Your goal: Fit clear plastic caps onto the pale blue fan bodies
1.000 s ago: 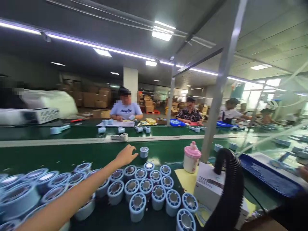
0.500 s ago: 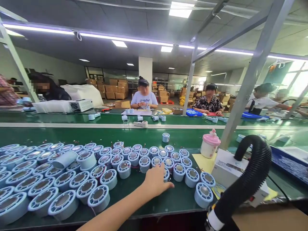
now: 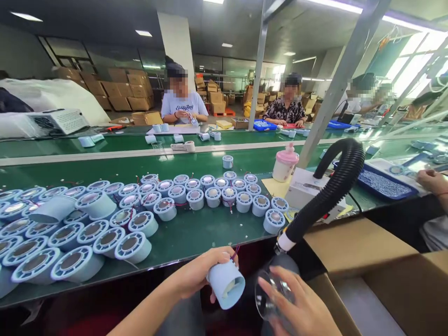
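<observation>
My left hand (image 3: 198, 270) grips a light-blue cylindrical housing (image 3: 221, 276), tilted so that its hollow end faces me; something pale shows inside. Dark red wires (image 3: 236, 253) stick out at its far end. Close by on the right, my right hand (image 3: 301, 305) has its fingers around a clear, round cup-like piece (image 3: 263, 301), partly blurred and hidden by the fingers. The two pieces are apart, both in front of the bench edge. Many similar blue housings (image 3: 132, 247) stand on the green bench (image 3: 196, 233), most with a slotted ring and round metallic centre upward.
A black flexible hose (image 3: 320, 191) curves from a white box (image 3: 297, 186) toward the bench edge. A pink-lidded jar (image 3: 285, 163) stands behind it. An open carton (image 3: 364, 252) is at my right. Co-workers (image 3: 184, 102) sit across the bench; another person's hand (image 3: 434, 182) shows far right.
My left hand has drawn back from the rows to the bench's front edge, with a housing now in it. My right hand has come into view with the clear piece. The view has turned right and down.
</observation>
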### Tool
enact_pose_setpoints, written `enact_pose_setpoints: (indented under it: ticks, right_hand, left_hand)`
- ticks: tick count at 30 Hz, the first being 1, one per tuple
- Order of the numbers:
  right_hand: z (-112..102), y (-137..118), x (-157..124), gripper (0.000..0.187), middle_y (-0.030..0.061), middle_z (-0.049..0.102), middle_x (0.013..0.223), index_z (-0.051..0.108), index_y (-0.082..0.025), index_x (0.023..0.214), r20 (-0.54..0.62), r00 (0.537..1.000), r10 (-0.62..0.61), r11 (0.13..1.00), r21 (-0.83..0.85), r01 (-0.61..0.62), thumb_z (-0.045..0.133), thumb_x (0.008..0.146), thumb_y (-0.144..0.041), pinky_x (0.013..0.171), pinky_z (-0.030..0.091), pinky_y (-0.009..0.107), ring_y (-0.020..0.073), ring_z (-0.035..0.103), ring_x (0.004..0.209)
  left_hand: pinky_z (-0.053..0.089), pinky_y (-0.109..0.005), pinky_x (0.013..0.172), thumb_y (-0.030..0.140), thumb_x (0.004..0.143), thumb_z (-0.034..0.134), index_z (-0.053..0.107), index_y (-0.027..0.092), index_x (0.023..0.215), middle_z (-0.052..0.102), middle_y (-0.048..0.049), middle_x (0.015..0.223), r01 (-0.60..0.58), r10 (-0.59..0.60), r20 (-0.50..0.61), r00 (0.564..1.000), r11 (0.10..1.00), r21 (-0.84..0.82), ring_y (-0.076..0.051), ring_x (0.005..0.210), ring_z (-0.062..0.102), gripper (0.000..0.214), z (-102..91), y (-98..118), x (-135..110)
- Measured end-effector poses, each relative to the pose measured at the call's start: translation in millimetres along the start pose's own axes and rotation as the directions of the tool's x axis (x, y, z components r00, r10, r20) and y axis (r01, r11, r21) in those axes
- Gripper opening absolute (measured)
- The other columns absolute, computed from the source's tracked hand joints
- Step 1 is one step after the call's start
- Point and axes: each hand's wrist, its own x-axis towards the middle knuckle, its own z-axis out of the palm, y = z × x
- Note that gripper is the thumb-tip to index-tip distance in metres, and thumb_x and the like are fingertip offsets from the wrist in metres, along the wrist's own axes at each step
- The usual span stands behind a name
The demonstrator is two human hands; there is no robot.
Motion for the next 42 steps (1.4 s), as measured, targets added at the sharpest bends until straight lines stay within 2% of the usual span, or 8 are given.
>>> enact_pose_setpoints:
  ticks: [6,13,17,20,23,27,34,42]
  right_hand:
    - [12,-11,41,0.055,0.0206,0.056,0.133,0.072,-0.023,0.114,0.048,0.971,-0.235,0.912,-0.333,0.237,0.045,0.075,0.003,0.07,0.063,0.041,0.0286,0.065,0.096]
    - [12,-17,28,0.06,0.0166,0.063,0.126,0.066,-0.028,0.124,0.026,0.951,-0.308,0.867,-0.404,0.292,0.049,0.076,0.003,0.068,0.062,0.043,0.0299,0.063,0.095]
    - [20,-13,31,0.048,0.0167,0.057,0.136,0.071,-0.022,0.103,0.232,0.961,-0.151,0.915,-0.336,0.225,0.054,0.07,0.009,0.071,0.06,0.043,0.0324,0.063,0.101]
    - [15,-13,34,0.032,0.013,0.054,0.137,0.068,-0.02,0.089,0.429,0.903,0.023,0.999,0.016,-0.033,0.068,0.067,0.004,0.085,0.057,0.041,0.0299,0.06,0.112]
    - [9,-16,35,0.009,0.0097,0.057,0.124,0.064,-0.019,0.082,0.478,0.868,0.131,0.879,0.349,-0.325,0.073,0.079,-0.02,0.092,0.053,0.035,0.0245,0.059,0.112]
    - [9,-15,36,0.028,0.0094,0.059,0.106,0.061,-0.018,0.071,0.403,0.869,0.288,0.687,0.545,-0.48,0.058,0.092,-0.037,0.079,0.054,0.03,0.0225,0.06,0.1]
    - [8,-6,42,0.041,0.0111,0.068,0.101,0.065,-0.017,0.059,0.5,0.754,0.427,0.302,0.707,-0.64,0.076,0.076,-0.053,0.069,0.058,0.032,0.0244,0.065,0.094]
    - [-3,-6,24,0.038,0.0097,0.061,0.136,0.072,-0.027,0.114,0.299,0.954,0.027,0.862,0.476,-0.173,0.078,0.077,-0.019,0.103,0.05,0.037,0.0267,0.06,0.124]
  left_hand:
    - [0.044,-0.028,0.092,0.022,0.076,0.051,0.069,0.022,0.09,0.065,-0.0021,0.105,-0.158,0.183,-0.019,0.983,0.891,0.426,-0.021,0.1,0.057,0.023,18.6,7,-14]
    - [0.044,-0.025,0.067,0.038,0.094,0.038,0.068,0.017,0.096,0.068,-0.0016,0.09,-0.061,0.076,-0.029,0.997,0.928,0.367,-0.016,0.077,0.058,0.037,17.2,-6,-10]
    - [0.044,-0.028,0.085,0.031,0.092,0.048,0.07,0.021,0.096,0.067,-0.0024,0.102,-0.142,0.199,-0.088,0.976,0.888,0.437,-0.019,0.095,0.059,0.025,23.4,-4,-16]
    - [0.044,-0.029,0.085,0.03,0.088,0.057,0.068,0.023,0.1,0.064,-0.0021,0.104,-0.142,0.239,-0.196,0.951,0.9,0.412,-0.019,0.095,0.059,0.017,25.3,-5,-23]
    - [0.047,-0.029,0.083,0.036,0.073,0.078,0.065,0.025,0.111,0.062,-0.0027,0.107,-0.191,0.267,-0.246,0.932,0.937,0.293,-0.021,0.096,0.06,0.042,25.2,-15,-22]
    - [0.046,-0.037,0.099,0.043,0.054,0.091,0.068,0.028,0.116,0.056,-0.0064,0.118,-0.294,0.366,-0.211,0.906,0.905,0.308,-0.027,0.113,0.056,0.068,25.6,-31,-15]
    - [0.051,-0.037,0.099,0.027,0.063,0.087,0.059,0.029,0.128,0.059,-0.0059,0.131,-0.264,0.264,-0.047,0.963,0.965,0.014,-0.025,0.118,0.059,0.071,28.8,-30,-18]
    - [0.058,-0.029,0.073,0.032,0.072,0.08,0.052,0.024,0.13,0.063,-0.0074,0.12,-0.178,0.181,-0.034,0.983,0.887,-0.427,-0.017,0.09,0.064,0.064,36.7,-31,-25]
